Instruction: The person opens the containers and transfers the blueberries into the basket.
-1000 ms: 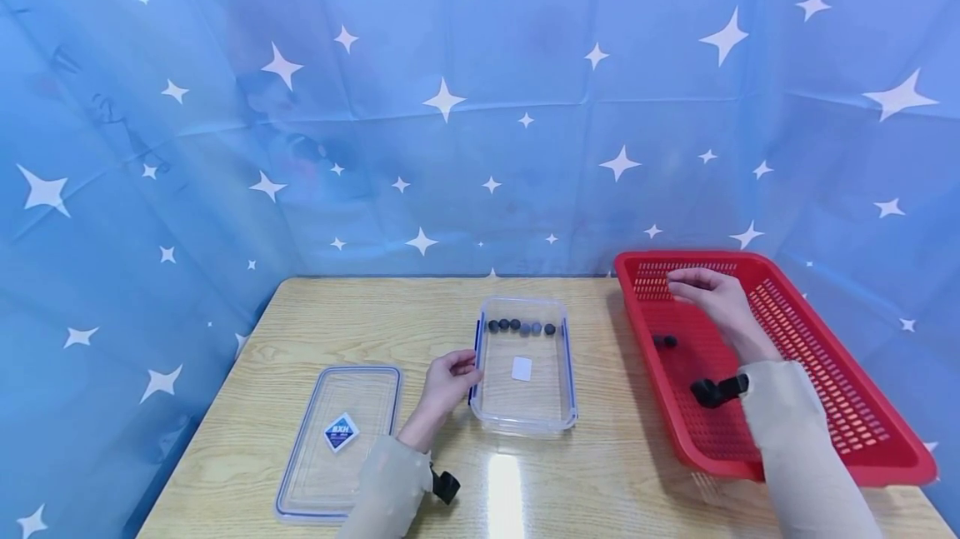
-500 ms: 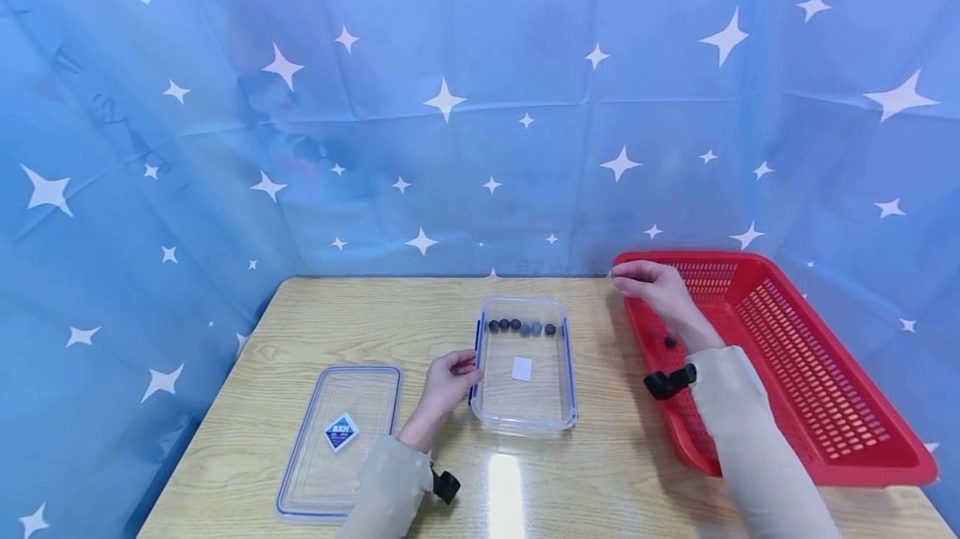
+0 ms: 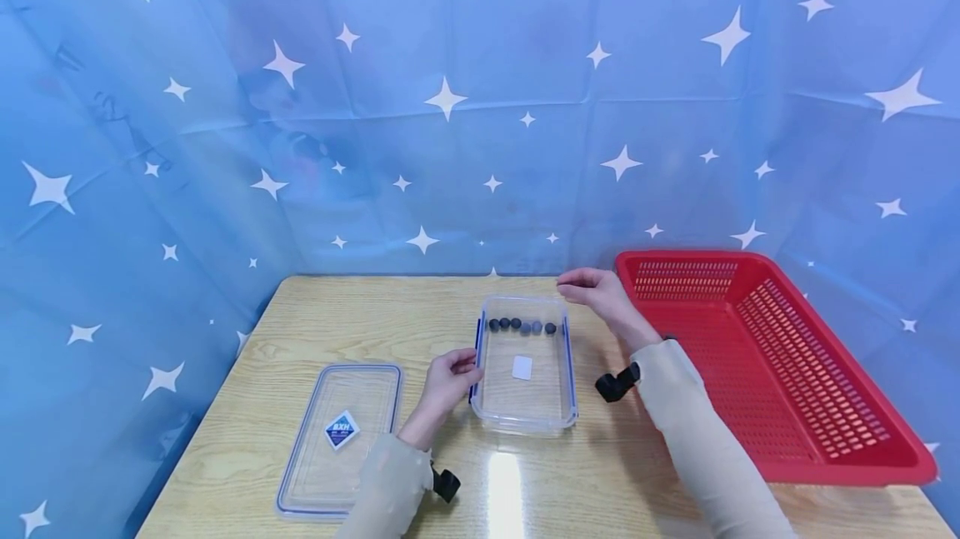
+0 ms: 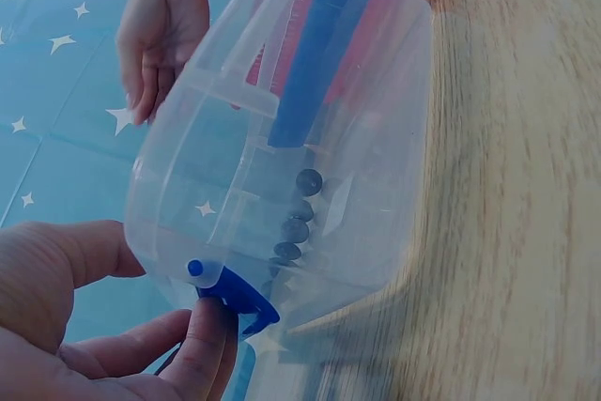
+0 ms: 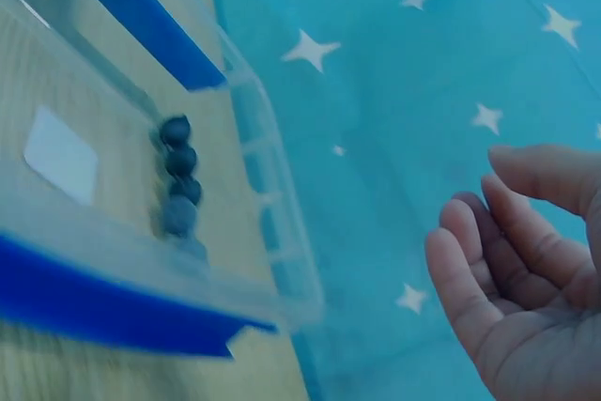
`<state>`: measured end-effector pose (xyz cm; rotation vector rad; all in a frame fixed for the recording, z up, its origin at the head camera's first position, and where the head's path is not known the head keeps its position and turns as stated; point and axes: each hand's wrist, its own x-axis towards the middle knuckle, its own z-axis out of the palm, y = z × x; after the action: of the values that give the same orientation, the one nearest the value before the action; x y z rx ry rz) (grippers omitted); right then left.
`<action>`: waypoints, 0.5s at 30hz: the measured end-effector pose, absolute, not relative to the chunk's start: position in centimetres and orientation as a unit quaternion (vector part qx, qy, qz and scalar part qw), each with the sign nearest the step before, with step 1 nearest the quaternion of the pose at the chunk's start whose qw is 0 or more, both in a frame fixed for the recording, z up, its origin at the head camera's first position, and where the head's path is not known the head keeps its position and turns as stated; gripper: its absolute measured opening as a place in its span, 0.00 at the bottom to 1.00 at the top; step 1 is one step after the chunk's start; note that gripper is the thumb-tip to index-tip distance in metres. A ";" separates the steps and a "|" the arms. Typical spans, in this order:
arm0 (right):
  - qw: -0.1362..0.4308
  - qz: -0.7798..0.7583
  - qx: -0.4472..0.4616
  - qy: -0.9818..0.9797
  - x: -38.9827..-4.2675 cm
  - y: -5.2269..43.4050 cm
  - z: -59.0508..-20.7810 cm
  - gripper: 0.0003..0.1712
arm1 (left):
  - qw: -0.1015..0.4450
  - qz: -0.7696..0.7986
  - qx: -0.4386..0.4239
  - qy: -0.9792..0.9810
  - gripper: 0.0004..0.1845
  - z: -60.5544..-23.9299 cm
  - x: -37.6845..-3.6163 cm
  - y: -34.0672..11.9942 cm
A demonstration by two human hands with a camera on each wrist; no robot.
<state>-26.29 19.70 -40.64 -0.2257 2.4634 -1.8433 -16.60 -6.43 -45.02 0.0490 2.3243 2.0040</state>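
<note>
A clear food container [image 3: 522,406] without its lid stands mid-table, its blue side latches hanging down. Blueberries [image 5: 180,161] lie in a row across its far end, several of them. My left hand [image 3: 447,385] grips the container's left side; in the left wrist view its thumb is at the wall and its fingers are at a blue latch [image 4: 239,296]. Above the container's far right corner hovers my right hand [image 3: 600,296], thumb and fingertips drawn close together. Whether anything small sits between those fingertips is hidden.
At the right stands a red perforated basket [image 3: 757,406], its near-left part behind my right sleeve [image 3: 697,422]. One dark berry [image 3: 670,338] barely shows there. A clear lid [image 3: 341,472] with a blue seal lies at the left. A starry blue curtain [image 3: 480,106] hangs behind the table.
My right hand has travelled left from over the red basket to the container's far right corner. My left hand and the container have stayed put.
</note>
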 end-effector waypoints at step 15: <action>0.068 -0.625 -0.036 0.777 -26.4 13.3 -43.1 0.18 | 0.031 0.653 0.018 0.757 0.20 -46.8 -17.6 -6.6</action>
<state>-26.42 13.30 -43.11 -0.1085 2.3402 -1.8823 -17.59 -6.58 -46.83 0.0541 2.3307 2.0110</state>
